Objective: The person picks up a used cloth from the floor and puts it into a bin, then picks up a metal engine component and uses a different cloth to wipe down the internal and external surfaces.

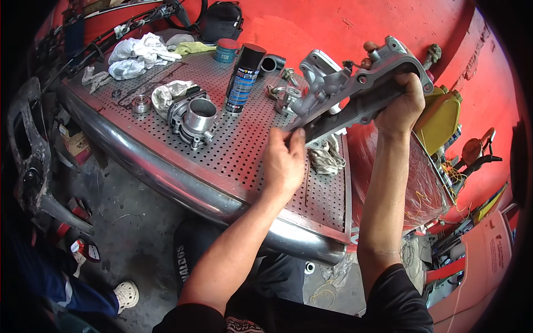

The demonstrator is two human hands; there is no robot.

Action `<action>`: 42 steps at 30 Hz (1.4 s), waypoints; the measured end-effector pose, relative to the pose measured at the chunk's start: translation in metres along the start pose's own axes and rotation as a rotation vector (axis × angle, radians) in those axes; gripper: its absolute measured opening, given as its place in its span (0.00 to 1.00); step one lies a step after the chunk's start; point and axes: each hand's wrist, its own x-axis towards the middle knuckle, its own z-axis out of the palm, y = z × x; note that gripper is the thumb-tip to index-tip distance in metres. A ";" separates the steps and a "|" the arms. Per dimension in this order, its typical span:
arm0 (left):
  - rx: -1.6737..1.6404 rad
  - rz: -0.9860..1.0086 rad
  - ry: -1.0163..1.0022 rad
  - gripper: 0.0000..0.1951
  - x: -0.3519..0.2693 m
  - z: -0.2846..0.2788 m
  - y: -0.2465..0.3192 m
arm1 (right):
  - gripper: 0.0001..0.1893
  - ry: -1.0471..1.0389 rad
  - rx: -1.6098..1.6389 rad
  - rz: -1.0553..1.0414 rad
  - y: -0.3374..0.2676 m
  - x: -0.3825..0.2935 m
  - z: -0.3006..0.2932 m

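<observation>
Both of my hands grip a long cast-metal engine part (pixel 333 98) with a flange and bolt holes, tilted above the right side of the perforated metal bench (pixel 225 162). My right hand (pixel 402 104) is wrapped around its raised far end, with fingertips showing over the top. At the lower, nearer end, my left hand (pixel 287 158) pinches the rim between thumb and fingers. Behind that part stands a smaller metal fitting (pixel 288 100), partly covered. A crumpled work glove or cloth (pixel 327 156) lies beneath it. Left of my hands sits a throttle body (pixel 195 118) with its round bore facing up.
A black-capped spray can (pixel 241 79) stands mid-bench, near a black elbow pipe (pixel 272 63) and a blue tub with red lid (pixel 226 50). A ball bearing (pixel 141 103) and white rags (pixel 139 56) lie left. Yellow jugs (pixel 439 116) stand right. Another person's foot (pixel 126 295) is lower left.
</observation>
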 end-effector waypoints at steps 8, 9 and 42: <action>0.072 -0.069 0.029 0.16 -0.003 0.009 0.011 | 0.29 -0.012 0.101 0.007 -0.001 -0.005 -0.006; 0.112 -0.081 0.031 0.16 0.001 0.011 0.013 | 0.29 0.013 0.053 0.008 -0.002 -0.003 -0.005; 0.496 0.285 -0.157 0.13 -0.007 -0.017 0.022 | 0.32 0.031 -0.008 -0.072 -0.011 -0.024 -0.003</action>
